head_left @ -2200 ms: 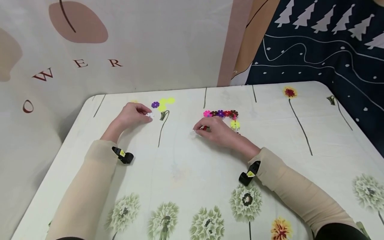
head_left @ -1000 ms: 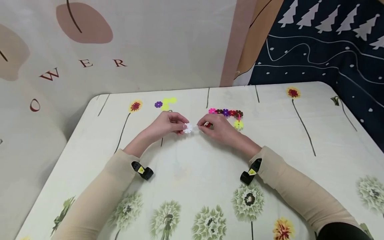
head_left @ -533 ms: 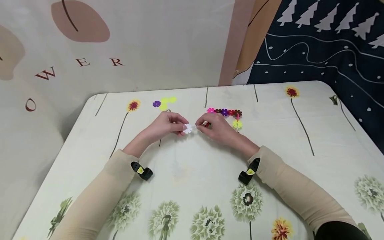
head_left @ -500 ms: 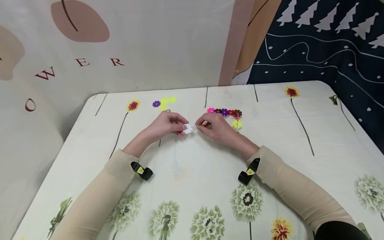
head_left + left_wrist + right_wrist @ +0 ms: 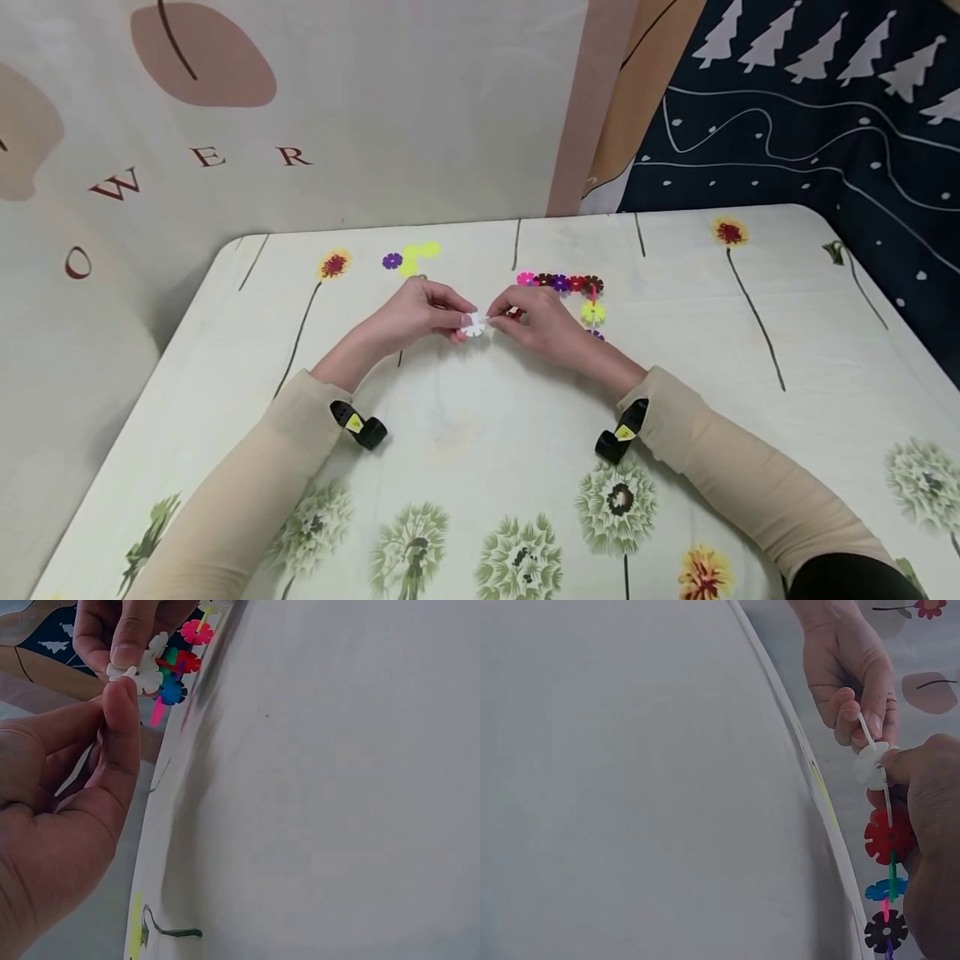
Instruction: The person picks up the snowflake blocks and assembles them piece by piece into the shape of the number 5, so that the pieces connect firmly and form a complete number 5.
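Note:
My left hand pinches a white snowflake disc between thumb and fingers, its notched rim facing my right hand. Between right thumb and fingertips I hold another white disc, the end of a linked chain. The two white discs meet at their edges; whether the slots are engaged I cannot tell. From the right hand the chain runs on through a red disc, a blue disc and a black disc. My right hand partly hides the chain in the head view.
More of the chain lies beyond my right hand, with a pink disc at one end and a yellow disc near the wrist. A loose purple disc and several yellow discs lie at the back left. A flower-print cloth covers the table.
My left hand has carried the white disc rightward from near the loose discs to the right hand. In the last half second, the gap between the two white discs has closed.

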Demonstrator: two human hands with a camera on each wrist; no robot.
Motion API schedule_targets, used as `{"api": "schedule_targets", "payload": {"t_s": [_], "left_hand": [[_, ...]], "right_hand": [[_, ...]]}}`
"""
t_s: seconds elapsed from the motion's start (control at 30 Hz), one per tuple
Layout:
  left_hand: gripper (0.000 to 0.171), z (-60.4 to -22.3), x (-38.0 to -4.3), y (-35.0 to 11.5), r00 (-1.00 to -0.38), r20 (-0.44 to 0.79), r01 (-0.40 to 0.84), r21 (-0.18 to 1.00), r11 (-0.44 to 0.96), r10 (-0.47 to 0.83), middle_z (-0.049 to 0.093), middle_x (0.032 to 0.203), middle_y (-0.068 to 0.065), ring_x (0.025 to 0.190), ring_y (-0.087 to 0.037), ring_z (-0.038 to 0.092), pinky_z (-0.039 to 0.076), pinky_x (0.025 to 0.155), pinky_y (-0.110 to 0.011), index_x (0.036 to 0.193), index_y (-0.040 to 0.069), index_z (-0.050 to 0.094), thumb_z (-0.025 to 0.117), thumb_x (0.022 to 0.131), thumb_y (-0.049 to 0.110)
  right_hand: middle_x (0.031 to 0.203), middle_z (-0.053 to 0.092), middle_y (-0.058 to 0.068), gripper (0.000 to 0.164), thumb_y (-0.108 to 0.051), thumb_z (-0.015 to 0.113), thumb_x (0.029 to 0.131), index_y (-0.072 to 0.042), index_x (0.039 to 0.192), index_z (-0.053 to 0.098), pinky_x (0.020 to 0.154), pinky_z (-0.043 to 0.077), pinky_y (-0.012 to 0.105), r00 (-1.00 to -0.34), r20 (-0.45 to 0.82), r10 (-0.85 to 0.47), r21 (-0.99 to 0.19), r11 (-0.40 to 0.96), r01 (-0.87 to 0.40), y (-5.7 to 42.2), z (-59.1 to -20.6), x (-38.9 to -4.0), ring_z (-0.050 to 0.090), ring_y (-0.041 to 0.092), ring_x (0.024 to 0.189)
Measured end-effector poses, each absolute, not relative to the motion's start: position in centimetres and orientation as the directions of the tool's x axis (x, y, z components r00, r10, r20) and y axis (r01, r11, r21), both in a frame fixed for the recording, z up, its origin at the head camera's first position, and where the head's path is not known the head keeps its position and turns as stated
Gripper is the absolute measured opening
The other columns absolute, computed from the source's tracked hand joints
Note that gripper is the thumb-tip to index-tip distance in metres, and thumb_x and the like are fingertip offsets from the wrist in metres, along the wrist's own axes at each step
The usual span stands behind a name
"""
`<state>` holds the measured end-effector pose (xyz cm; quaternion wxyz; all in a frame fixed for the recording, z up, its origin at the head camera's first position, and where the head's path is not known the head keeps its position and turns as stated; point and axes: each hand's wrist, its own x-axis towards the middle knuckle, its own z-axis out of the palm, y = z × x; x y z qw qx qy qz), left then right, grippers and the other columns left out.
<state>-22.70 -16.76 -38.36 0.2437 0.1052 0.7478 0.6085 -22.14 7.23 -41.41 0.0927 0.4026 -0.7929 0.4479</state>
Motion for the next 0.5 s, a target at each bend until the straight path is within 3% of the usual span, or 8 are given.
{"api": "schedule_targets", "payload": {"t_s": [0.23, 0.5], "left_hand": [[0.021, -38.27, -22.9, -16.66, -0.859, -0.219, -0.117, 0.964, 0.24, 0.463, 0.072, 0.093, -0.019, 0.067, -0.017, 0.068, 0.062, 0.076, -0.037, 0.113, -0.017, 0.069, 0.067, 0.094, -0.009], [0.022, -38.11, -22.9, -16.39, -0.862, -0.226, -0.11, 0.957, 0.268, 0.453, 0.072, 0.097, -0.02, 0.07, -0.018, 0.068, 0.062, 0.079, -0.039, 0.115, -0.015, 0.069, 0.067, 0.095, -0.006]], "right_hand": [[0.09, 0.075, 0.009, 0.011, 0.004, 0.08, 0.086, 0.0, 0.093, 0.073, 0.074, 0.055, 0.033, -0.647, 0.539, -0.54, -0.625, 0.258, -0.737, 7.13, -41.38, -21.98, 0.07, 0.02, 0.083], [0.093, 0.075, 0.009, 0.01, 0.003, 0.079, 0.088, 0.0, 0.096, 0.073, 0.078, 0.056, 0.034, -0.697, 0.482, -0.531, -0.672, 0.287, -0.683, 7.27, -41.49, -22.07, 0.07, 0.02, 0.087]]}}
